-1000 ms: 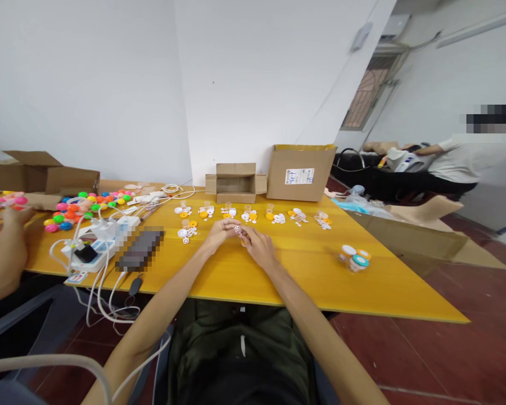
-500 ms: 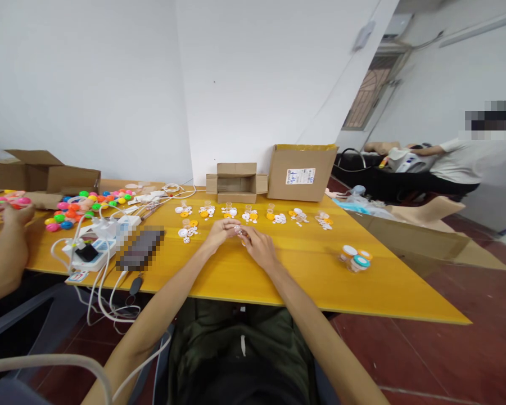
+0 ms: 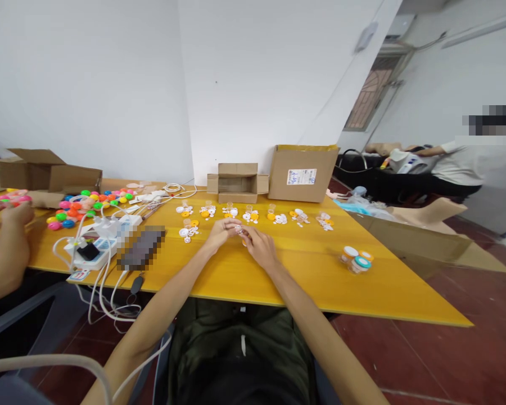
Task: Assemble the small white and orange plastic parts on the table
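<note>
Hands (image 3: 258,244) well inside table edge (image 3: 383,315)

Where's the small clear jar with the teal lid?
In the head view, the teal-lidded jar stands on the yellow wooden table, right of the person's right hand, close in front of the white-topped jar and the orange-lidded jar.

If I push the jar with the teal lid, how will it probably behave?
The jar stands upright close to the white-lidded jar, so pushing might nudge both. Its round lid suggests it could roll if tipped onto its side.
</note>
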A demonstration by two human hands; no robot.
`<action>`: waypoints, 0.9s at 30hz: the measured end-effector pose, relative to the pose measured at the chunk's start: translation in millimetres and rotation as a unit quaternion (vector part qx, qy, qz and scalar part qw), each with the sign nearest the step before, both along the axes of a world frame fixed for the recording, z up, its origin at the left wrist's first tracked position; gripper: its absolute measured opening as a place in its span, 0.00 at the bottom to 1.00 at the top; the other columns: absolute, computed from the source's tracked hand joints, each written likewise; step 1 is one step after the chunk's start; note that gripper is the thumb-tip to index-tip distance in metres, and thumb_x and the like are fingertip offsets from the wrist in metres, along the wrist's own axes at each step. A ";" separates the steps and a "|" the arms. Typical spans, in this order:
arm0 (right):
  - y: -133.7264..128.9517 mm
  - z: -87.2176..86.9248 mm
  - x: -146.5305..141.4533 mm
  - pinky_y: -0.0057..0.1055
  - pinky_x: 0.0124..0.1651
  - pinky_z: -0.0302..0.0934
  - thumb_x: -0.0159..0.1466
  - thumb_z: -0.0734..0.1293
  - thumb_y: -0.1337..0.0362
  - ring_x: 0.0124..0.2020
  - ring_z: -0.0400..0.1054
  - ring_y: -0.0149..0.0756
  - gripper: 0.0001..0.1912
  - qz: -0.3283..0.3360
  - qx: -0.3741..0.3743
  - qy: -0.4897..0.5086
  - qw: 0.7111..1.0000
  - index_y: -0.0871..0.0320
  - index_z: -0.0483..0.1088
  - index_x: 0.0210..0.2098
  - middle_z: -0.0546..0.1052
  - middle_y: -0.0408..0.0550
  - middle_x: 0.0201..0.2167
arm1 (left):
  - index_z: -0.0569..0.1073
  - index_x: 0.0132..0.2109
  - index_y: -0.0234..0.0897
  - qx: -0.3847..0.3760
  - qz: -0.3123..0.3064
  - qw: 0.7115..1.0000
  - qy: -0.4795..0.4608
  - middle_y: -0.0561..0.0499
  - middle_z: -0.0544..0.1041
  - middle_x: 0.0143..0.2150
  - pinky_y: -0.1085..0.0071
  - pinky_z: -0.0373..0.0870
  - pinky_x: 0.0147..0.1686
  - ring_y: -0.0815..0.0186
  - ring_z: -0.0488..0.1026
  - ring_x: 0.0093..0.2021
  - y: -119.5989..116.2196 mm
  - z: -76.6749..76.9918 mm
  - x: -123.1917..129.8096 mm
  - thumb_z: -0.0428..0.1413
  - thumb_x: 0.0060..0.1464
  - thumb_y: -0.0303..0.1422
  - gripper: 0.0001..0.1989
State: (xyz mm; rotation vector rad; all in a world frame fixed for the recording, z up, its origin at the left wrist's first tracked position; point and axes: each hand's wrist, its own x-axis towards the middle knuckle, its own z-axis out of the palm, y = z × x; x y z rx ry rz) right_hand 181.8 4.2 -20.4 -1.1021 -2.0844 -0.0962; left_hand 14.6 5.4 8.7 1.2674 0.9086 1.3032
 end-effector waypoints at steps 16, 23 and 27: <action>-0.7 7.6 0.1 0.34 0.47 0.63 0.71 0.57 0.64 0.42 0.72 0.43 0.14 -0.028 -0.019 0.019 0.999 0.53 0.76 0.42 0.80 0.51 0.39 | 0.77 0.36 0.38 0.010 0.103 0.995 -0.011 0.46 0.84 0.37 0.64 0.72 0.44 0.58 0.80 0.40 -1.2 8.1 -0.4 0.67 0.43 0.34 0.11; 10.4 -0.8 5.1 0.38 0.45 0.60 0.68 0.58 0.68 0.41 0.68 0.46 0.13 -0.143 -0.072 0.043 0.986 0.55 0.75 0.39 0.77 0.54 0.37 | 0.77 0.34 0.39 0.015 0.113 0.993 -0.014 0.47 0.84 0.36 0.62 0.73 0.47 0.57 0.80 0.42 -1.3 10.0 -0.2 0.66 0.44 0.32 0.08; 14.6 -7.6 7.5 0.36 0.42 0.61 0.66 0.61 0.69 0.40 0.69 0.45 0.11 -0.165 -0.082 0.049 0.982 0.54 0.75 0.35 0.77 0.53 0.37 | 0.76 0.34 0.39 0.023 0.114 0.993 -0.018 0.47 0.84 0.35 0.62 0.74 0.47 0.57 0.81 0.42 -2.0 11.0 0.1 0.67 0.43 0.33 0.09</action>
